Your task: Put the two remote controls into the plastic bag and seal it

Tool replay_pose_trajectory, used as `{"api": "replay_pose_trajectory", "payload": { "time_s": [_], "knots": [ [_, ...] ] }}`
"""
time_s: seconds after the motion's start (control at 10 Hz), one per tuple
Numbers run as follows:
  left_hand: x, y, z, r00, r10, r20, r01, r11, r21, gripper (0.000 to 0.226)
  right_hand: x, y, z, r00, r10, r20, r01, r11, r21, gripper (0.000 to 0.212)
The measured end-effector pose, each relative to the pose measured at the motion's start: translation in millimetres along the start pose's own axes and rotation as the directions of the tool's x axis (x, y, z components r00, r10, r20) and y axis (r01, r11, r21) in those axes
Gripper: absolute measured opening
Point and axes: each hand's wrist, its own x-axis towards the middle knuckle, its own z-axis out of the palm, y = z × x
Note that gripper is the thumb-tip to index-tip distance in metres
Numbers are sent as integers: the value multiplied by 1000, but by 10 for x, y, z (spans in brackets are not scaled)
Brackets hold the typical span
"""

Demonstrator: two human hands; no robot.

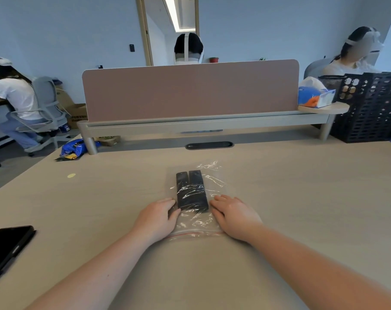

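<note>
Two slim black rectangular remote controls (192,190) lie side by side, touching along their long edges, inside a clear crinkled plastic bag (198,220) that rests flat on the pale wood-grain worktop (302,198). The bag's red zip strip (194,232) runs along its near edge, between the two wrists; whether it is pressed closed cannot be told.

Left hand (157,218) rests palm down on the bag's left margin, its fingers (171,203) extended and together, tips touching the near left corner of the remotes. Right hand (233,214) lies palm down on the bag's right margin, fingers (219,201) likewise flat and together, just beside the right remote. Neither hand is clamped on anything; both press the film down.

Nothing lies between the hands and the bag. A black smartphone (7,247) sits well apart at the worktop's left edge. Beyond the bag is a dark oval cable slot (209,145), then a dusty-pink divider panel (190,90) on a grey rail. A blue crumpled snack packet (74,149) lies at the far left corner; a blue tissue box (317,98) and a black perforated crate (369,108) stand at the far right. Three people sit in the background.
</note>
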Motion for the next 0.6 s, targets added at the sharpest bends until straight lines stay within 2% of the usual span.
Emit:
{"api": "replay_pose_trajectory", "payload": {
  "time_s": [0.2,0.3,0.4,0.6],
  "knots": [
    [13,-27,-14,1000,-2,-11,2,1000,-3,33,20,-32,-24,999,40,2,-40,999,38,34],
    [-19,-23,-27,1000,-18,-10,18,1000,-4,35,-79,-14,-62,996,74,-46,-71,995,71,30],
    [-57,-3,-38,998,-14,-64,16,999,32,34,-196,34,-136,989,137,-54,-131,986,103,32],
    [-173,52,32,954,138,-266,-127,990,59,34,-495,293,-239,971,216,-101,-199,968,153,34]
  ]
}}
